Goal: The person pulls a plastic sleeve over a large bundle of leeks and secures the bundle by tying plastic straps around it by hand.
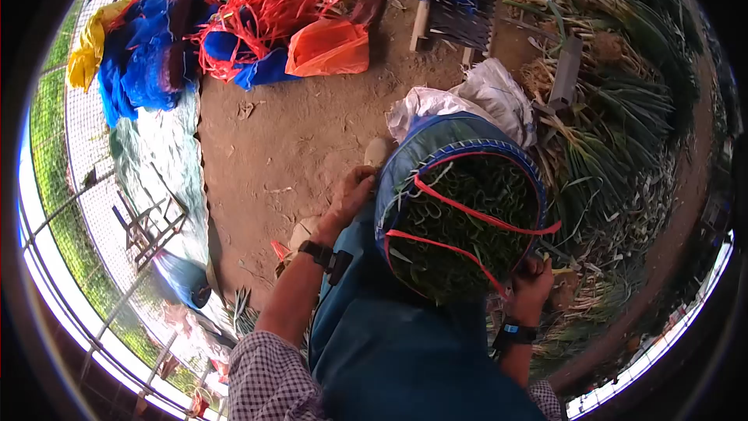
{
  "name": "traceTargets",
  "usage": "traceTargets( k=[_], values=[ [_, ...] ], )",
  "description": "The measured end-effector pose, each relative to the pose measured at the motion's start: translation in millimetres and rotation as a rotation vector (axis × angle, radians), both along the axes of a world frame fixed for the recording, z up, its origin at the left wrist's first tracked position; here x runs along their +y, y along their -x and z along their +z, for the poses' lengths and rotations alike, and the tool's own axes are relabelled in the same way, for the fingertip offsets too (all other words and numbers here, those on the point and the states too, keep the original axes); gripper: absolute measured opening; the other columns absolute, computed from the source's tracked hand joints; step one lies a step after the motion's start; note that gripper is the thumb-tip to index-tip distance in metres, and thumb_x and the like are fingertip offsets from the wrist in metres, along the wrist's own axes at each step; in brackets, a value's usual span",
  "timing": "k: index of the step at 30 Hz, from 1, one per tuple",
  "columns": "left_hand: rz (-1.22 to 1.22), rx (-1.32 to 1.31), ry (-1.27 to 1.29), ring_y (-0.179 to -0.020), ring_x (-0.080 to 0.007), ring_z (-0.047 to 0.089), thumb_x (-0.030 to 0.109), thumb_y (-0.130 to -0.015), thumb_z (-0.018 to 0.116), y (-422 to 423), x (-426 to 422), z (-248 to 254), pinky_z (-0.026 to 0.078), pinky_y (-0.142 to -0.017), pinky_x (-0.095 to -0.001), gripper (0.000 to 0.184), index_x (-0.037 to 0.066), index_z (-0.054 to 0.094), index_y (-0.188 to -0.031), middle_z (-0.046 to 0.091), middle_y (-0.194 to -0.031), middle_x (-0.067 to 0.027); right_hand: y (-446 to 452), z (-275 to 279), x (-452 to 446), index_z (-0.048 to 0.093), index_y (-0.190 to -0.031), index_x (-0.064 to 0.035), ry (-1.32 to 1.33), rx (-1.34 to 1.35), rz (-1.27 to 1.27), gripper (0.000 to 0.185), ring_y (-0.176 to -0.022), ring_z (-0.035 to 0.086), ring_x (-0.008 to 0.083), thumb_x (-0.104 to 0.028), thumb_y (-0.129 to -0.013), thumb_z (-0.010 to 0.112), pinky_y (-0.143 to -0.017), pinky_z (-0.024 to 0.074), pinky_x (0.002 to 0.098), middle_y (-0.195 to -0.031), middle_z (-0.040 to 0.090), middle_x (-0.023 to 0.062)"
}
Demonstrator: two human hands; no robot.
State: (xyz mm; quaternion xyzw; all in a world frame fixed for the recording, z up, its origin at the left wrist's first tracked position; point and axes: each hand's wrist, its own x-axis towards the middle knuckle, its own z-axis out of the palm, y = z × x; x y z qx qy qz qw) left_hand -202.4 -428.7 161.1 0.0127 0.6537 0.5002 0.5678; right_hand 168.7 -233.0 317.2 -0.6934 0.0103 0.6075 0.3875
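A blue mesh bag [393, 187], packed with dark green leaves [467, 230], stands in front of my lap with its round mouth facing me. Two red plastic strips [487, 214] lie across the mouth, attached near its left rim. My left hand [354, 197] is closed beside the bag's left side; what its fingertips hold, if anything, is hidden. At the lower right rim, my right hand [531, 287] has its fingers pinched on the bag's edge, close to the lower strip's end. A dark teal apron [389, 335] covers my lap.
Long green leek-like stalks [623, 109] are heaped along the right. White sacks [499, 94] lie behind the bag. Red strips [273, 8], an orange plastic bag [329, 47] and blue netting [144, 51] are at the upper left. A slatted low seat [463, 8] stands at the back.
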Motion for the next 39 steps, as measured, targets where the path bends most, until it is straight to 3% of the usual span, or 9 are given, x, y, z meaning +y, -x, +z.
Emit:
traceTargets(
  k=[3,9,11,19,24,30,34,36,39],
  values=[
    [-0.371,0.115,0.075,-0.104,-0.0227,0.062,0.010,-0.089,0.057,-35.9,-50.9,-45.3,0.049,-0.091,-0.0341,0.033,-0.001,0.055,-0.120,0.066,-0.112,-0.0132,-4.5,1.0,3.6,0.037,-0.065,-0.0147,0.066,0.041,-0.029,0.045,-0.051,0.039,0.0162,-0.035,-0.104,0.040,-0.058,0.0389,0.0291,-0.055,0.036,0.0011],
    [0.021,0.084,0.104,-0.108,-0.0244,0.063,0.008,-0.086,0.060,-98.8,-52.7,-16.1,0.049,-0.092,-0.0360,0.032,-0.003,0.057,-0.115,0.067,-0.109,-0.0159,-87.1,-42.2,13.8,0.054,-0.105,-0.0076,-0.012,-0.355,0.677,0.019,-0.074,0.052,0.0114,-0.024,-0.102,0.045,-0.069,0.0447,0.0231,-0.086,0.055,-0.0003],
    [0.039,0.156,0.162,-0.103,-0.0265,0.065,0.008,-0.086,0.059,-110.3,-49.8,-14.3,0.050,-0.089,-0.0364,0.032,-0.002,0.056,-0.117,0.068,-0.106,-0.0168,-52.5,-31.9,13.7,0.056,-0.088,-0.0115,0.046,-0.312,0.419,0.024,-0.070,0.052,0.0114,-0.031,-0.101,0.050,-0.069,0.0440,0.0253,-0.076,0.055,-0.0029],
    [0.376,0.489,0.337,-0.086,-0.0466,0.062,0.010,-0.087,0.058,-143.7,-22.0,2.8,0.051,-0.075,-0.0492,0.011,0.002,0.062,-0.094,0.063,-0.088,-0.0289,-104.6,-48.4,46.5,0.056,-0.109,-0.0065,-0.075,-0.176,1.005,0.021,-0.095,0.057,0.0164,-0.022,-0.101,0.045,-0.089,0.0437,0.0290,-0.106,0.059,0.0025],
    [0.596,-0.262,-0.030,-0.063,-0.0071,0.051,0.013,-0.084,0.061,-127.2,-40.8,-3.6,0.043,-0.056,-0.0251,0.011,0.003,0.057,-0.081,0.055,-0.070,0.0015,-42.2,-2.2,25.8,0.053,-0.116,-0.0068,-0.071,-0.464,1.431,0.031,-0.102,0.054,0.0197,-0.031,-0.103,0.038,-0.084,0.0483,0.0378,-0.110,0.058,0.0057],
    [0.602,-0.471,-0.180,-0.074,-0.0054,0.045,0.026,-0.087,0.068,-121.8,-45.7,54.1,0.037,-0.065,-0.0225,0.022,0.008,0.054,-0.087,0.050,-0.080,0.0051,-89.9,-22.4,43.3,0.037,-0.144,-0.0114,0.137,-0.403,1.179,0.072,-0.126,0.046,0.0347,-0.064,-0.095,0.033,-0.105,0.0402,0.0494,-0.142,0.045,0.0108],
    [0.383,-0.277,-0.048,-0.076,-0.0058,0.044,0.044,-0.086,0.071,-103.6,-45.2,65.9,0.037,-0.066,-0.0244,0.038,0.010,0.054,-0.084,0.050,-0.080,0.0042,-123.5,-40.4,52.3,0.037,-0.143,-0.0096,0.134,-0.278,1.070,0.076,-0.123,0.047,0.0343,-0.067,-0.094,0.034,-0.102,0.0406,0.0508,-0.139,0.046,0.0107],
    [0.517,-0.396,-0.138,-0.072,-0.0070,0.046,0.045,-0.082,0.074,-107.2,-42.2,51.6,0.037,-0.065,-0.0258,0.041,0.006,0.060,-0.085,0.053,-0.078,0.0030,-65.8,-23.0,24.3,0.047,-0.125,-0.0084,-0.231,-0.573,1.406,0.056,-0.110,0.053,0.0298,-0.056,-0.097,0.039,-0.098,0.0431,0.0508,-0.121,0.053,0.0102],
    [0.609,-0.348,-0.038,-0.067,-0.0062,0.042,0.047,-0.086,0.070,-108.3,-29.4,74.6,0.033,-0.059,-0.0246,0.041,0.007,0.061,-0.085,0.051,-0.075,0.0050,-31.3,-0.8,37.3,0.042,-0.079,-0.0135,-0.151,0.031,1.013,0.036,-0.074,0.047,0.0206,-0.042,-0.101,0.045,-0.082,0.0430,0.0421,-0.073,0.043,0.0030]
  ],
)
